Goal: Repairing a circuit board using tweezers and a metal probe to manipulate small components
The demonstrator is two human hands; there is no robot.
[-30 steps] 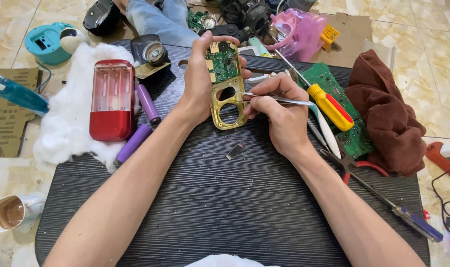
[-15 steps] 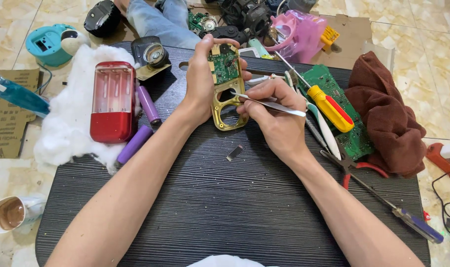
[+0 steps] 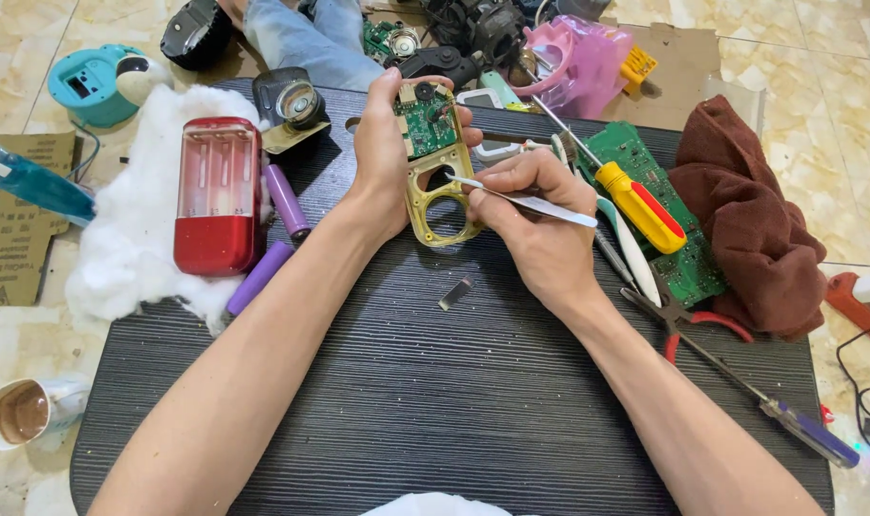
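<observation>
My left hand [image 3: 382, 158] grips a gold-coloured device frame [image 3: 440, 205] with a green circuit board [image 3: 427, 119] on its upper part, holding it upright over the black ribbed mat [image 3: 435, 382]. My right hand [image 3: 535, 215] pinches metal tweezers [image 3: 526, 199], whose tips touch the frame just below the board. A small metal strip [image 3: 456, 293] lies loose on the mat below the frame.
A red battery case [image 3: 215, 196] and two purple cells [image 3: 284, 201] lie on white wadding at left. To the right are a yellow-and-red screwdriver [image 3: 640, 205], a green board [image 3: 669, 229], a brown cloth [image 3: 755, 215], pliers and a blue-handled screwdriver [image 3: 798, 430]. A cup [image 3: 19, 413] stands at bottom left.
Both hands have drifted slightly left with the frame. The tweezers stay at the frame below the board. Nothing else has moved.
</observation>
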